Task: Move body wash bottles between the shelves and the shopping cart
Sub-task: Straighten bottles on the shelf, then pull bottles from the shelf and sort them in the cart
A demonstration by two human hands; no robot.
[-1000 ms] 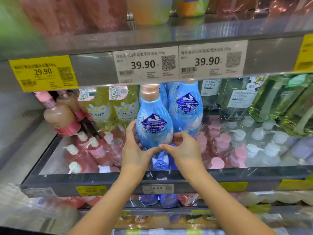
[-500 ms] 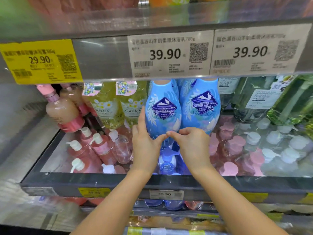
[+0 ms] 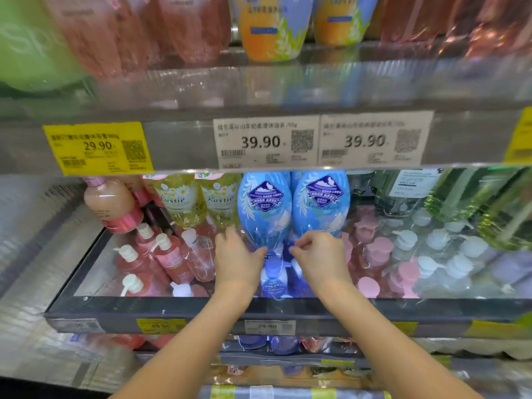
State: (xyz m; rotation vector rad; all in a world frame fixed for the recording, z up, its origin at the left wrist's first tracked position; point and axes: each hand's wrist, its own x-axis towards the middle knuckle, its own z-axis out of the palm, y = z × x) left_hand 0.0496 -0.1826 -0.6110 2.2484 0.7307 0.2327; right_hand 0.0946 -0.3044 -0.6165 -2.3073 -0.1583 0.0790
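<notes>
GreenKosy bottle (image 3: 264, 208), 39.90 tag (image 3: 266, 141), Kustie bottle (image 3: 178, 200)

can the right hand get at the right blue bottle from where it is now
Probably yes. The right hand sits just below the right blue bottle, whose front faces out at the shelf's open front with nothing between them.

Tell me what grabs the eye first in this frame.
Two bright blue body wash bottles stand side by side at centre shelf, under the white 39.90 price tags. The left hand and right hand sit just below the left-hand bottle. A yellow 29.90 tag stands out at left.
</notes>
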